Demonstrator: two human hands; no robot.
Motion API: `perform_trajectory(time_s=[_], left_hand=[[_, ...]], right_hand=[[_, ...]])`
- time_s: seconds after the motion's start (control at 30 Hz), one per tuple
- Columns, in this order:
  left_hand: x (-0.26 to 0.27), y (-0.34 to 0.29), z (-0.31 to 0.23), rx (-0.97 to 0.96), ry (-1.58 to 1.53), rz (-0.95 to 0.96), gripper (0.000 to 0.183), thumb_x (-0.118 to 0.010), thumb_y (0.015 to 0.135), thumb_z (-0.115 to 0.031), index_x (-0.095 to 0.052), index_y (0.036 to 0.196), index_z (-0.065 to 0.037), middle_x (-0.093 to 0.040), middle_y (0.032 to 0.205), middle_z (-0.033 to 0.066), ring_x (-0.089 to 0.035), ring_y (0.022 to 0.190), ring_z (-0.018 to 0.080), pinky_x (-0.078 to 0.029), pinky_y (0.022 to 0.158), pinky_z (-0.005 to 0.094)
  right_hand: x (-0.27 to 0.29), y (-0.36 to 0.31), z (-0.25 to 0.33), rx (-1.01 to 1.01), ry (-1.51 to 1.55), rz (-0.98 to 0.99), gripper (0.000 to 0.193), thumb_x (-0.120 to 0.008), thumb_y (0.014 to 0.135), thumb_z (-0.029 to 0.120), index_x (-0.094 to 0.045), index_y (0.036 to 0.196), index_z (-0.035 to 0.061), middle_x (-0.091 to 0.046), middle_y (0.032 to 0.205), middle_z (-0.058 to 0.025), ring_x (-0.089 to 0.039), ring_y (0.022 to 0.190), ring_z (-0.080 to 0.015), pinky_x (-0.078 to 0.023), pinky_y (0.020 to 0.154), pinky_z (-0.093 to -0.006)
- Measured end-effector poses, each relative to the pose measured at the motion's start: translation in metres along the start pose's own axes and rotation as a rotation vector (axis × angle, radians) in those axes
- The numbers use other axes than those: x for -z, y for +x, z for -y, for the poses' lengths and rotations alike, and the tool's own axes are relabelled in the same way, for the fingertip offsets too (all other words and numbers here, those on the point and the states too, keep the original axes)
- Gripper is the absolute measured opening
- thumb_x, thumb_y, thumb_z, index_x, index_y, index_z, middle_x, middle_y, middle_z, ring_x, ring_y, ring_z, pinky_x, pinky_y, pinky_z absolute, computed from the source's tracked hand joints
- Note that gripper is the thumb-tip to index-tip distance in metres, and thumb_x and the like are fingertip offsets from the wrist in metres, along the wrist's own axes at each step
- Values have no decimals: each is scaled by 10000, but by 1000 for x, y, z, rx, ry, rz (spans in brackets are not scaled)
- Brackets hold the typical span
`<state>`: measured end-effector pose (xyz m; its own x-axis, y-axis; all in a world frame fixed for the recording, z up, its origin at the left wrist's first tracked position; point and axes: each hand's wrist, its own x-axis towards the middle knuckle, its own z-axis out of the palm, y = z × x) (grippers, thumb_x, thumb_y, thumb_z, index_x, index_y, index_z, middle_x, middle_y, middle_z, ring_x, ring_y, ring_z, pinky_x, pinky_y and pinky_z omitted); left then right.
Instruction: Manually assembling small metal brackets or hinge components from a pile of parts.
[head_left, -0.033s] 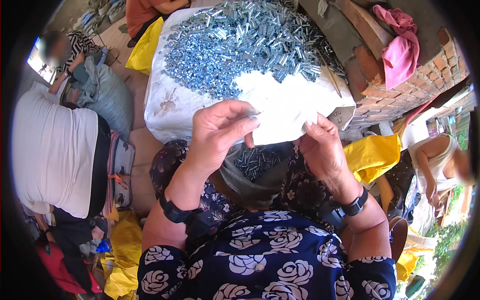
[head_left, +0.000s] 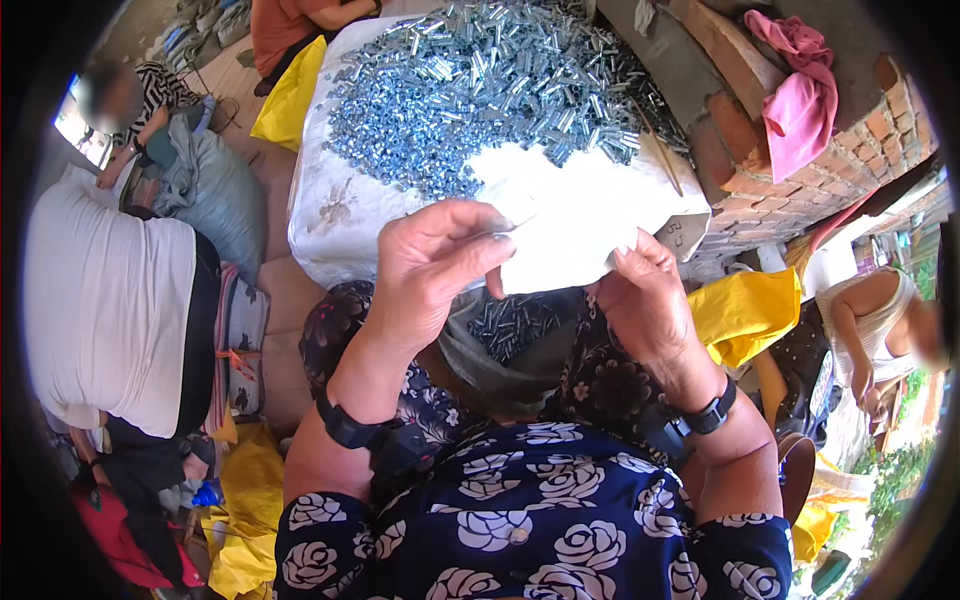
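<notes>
My left hand (head_left: 430,255) is closed in a pinch, thumb against the bent index finger, at the near edge of a white-covered work surface (head_left: 340,240). My right hand (head_left: 650,280) also pinches, its thumb tip pointing in toward the left. The area between them is glaring white, so whatever the fingers hold cannot be made out. Beyond my hands lies a heap of shiny metal parts: small short pieces (head_left: 400,140) at the left and longer tube-like pieces (head_left: 520,70) at the right. Below my hands, dark cloth in my lap carries more metal tubes (head_left: 515,325).
A thin stick (head_left: 665,150) lies at the heap's right side. Brickwork (head_left: 800,190) with a pink cloth (head_left: 803,95) stands to the right. Yellow sacks (head_left: 745,315) and a stuffed grey sack (head_left: 215,185) are nearby. Other people sit at left, right and far side.
My left hand has shifted very slightly left. My right hand has barely moved, and both stay pinched.
</notes>
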<state>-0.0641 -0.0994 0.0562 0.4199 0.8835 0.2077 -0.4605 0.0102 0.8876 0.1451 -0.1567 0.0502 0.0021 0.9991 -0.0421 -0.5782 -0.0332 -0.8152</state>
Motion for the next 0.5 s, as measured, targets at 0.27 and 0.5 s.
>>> perform_trajectory(time_s=[0.27, 0.5], left_hand=[[-14, 7, -82, -368, -83, 1169, 159, -572, 862, -64, -591, 980, 40, -609, 865, 198, -585, 652, 351, -489, 650, 464], [-39, -29, -104, -384, -293, 904, 125, -545, 871, -22, -611, 911, 75, -615, 850, 236, -602, 625, 310, -500, 586, 413]], right_hand=[[-53, -61, 53, 211, 104, 693, 437, -588, 878, 273, -571, 1157, -63, -591, 1135, -242, -557, 1076, -340, -449, 942, -419], [-94, -52, 46, 370, 314, 1055, 543, -582, 907, 349, -543, 1157, -131, -572, 1142, -310, -585, 1070, -395, -484, 860, -520]])
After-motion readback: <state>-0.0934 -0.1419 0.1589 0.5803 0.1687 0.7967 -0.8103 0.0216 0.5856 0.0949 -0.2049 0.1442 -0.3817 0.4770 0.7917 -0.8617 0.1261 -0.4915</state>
